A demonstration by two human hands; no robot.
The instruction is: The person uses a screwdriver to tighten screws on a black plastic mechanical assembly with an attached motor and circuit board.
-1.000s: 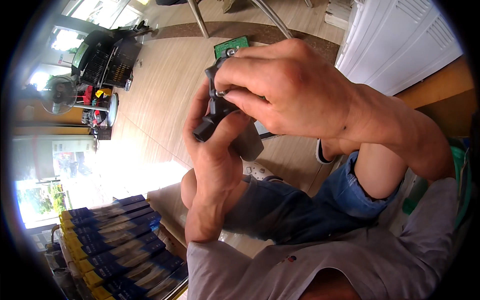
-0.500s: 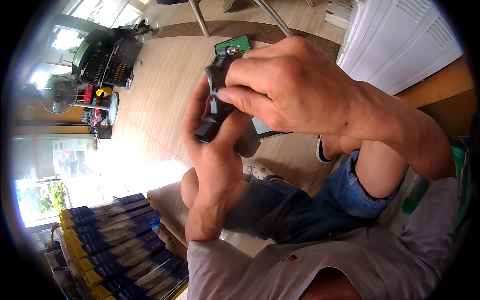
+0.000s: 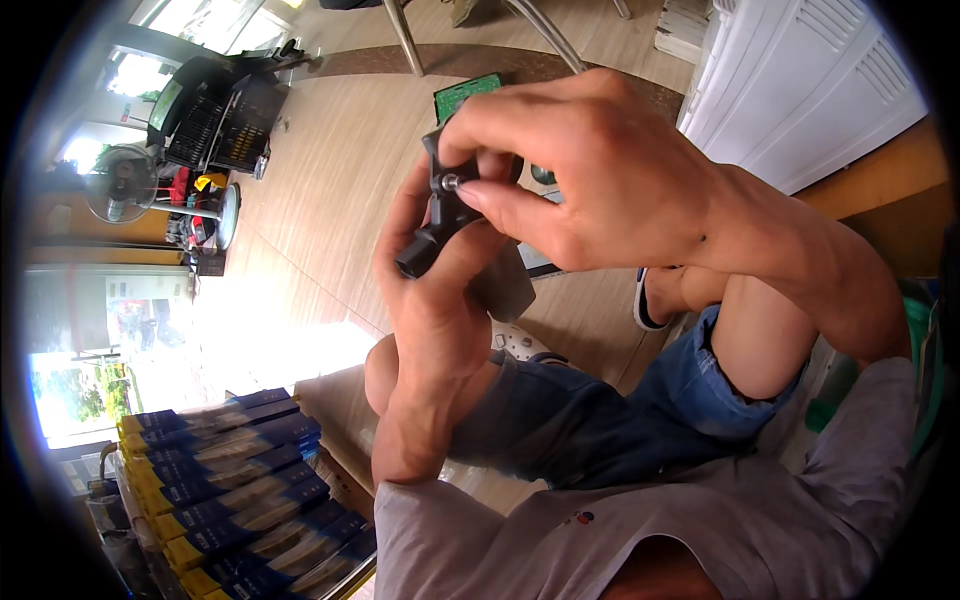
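Note:
A black plastic device [image 3: 443,205] with a dark grey boxy body [image 3: 505,285] is held up in front of me, over my knees. My left hand [image 3: 432,310] is closed round its lower part, thumb on the near side and fingers behind. A short black stub [image 3: 416,258] sticks out past the left thumb. My right hand [image 3: 600,180] is closed at the device's upper end, index finger bent over it. At the right thumb's tip shows a small shiny metal fitting [image 3: 450,182]. The right fingers partly hide the upper end.
A green circuit board [image 3: 464,95] lies on the floor beyond my hands. Blue and yellow boxes [image 3: 240,480] are stacked at lower left. A fan [image 3: 122,184] and black crates [image 3: 240,125] stand at far left, a white cabinet [image 3: 800,90] at right. Metal chair legs [image 3: 404,38] rise ahead.
The small metal fitting has gone from the device's top end to beside my right thumb, lower and nearer. My right index finger now bends over the upper end. The left hand keeps its hold.

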